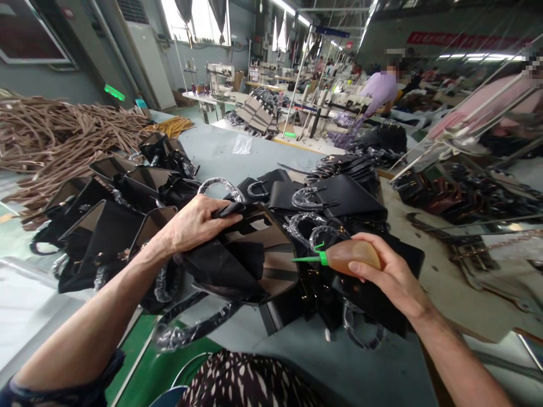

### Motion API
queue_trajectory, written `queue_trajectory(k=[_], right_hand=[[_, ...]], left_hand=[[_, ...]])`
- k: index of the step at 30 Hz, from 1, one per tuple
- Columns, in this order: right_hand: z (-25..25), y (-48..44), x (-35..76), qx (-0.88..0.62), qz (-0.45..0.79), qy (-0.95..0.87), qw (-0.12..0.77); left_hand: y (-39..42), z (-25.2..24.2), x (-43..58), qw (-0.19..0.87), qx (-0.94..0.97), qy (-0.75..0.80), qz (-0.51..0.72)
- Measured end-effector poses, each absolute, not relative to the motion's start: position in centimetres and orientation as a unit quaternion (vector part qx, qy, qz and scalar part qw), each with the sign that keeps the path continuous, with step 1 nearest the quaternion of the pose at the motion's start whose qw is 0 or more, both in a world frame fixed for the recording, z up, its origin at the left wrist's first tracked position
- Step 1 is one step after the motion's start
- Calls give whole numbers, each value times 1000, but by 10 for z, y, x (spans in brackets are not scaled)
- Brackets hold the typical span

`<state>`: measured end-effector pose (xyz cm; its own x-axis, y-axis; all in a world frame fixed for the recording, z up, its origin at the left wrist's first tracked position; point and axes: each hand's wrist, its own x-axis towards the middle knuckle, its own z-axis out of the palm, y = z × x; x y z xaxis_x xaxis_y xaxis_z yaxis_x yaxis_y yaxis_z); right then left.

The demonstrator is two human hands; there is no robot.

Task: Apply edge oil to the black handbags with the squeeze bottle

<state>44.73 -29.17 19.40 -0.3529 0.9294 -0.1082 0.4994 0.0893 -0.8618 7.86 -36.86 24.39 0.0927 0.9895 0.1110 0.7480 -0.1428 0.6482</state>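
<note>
My left hand (195,225) is closed on the top edge of an open black handbag (250,265), which lies tilted on the table in front of me with its brown lining showing. My right hand (388,270) grips a small amber squeeze bottle (354,255). Its green nozzle (309,258) points left at the bag's opening. The bag's plastic-wrapped handles (190,328) hang over the table's near edge.
Several black handbags (106,226) stand in rows at the left and lie piled (339,198) at the right. A heap of tan straps (55,135) covers the far left. Brown bags (458,192) lie beyond a metal frame. People work at sewing tables (382,90) behind.
</note>
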Motion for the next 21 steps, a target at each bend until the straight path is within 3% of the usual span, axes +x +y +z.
queue_trajectory(k=[21], right_hand=[[209,-283,447,-457,314,-805,210]], left_hand=[[-366,246,76,233,713,601,276]])
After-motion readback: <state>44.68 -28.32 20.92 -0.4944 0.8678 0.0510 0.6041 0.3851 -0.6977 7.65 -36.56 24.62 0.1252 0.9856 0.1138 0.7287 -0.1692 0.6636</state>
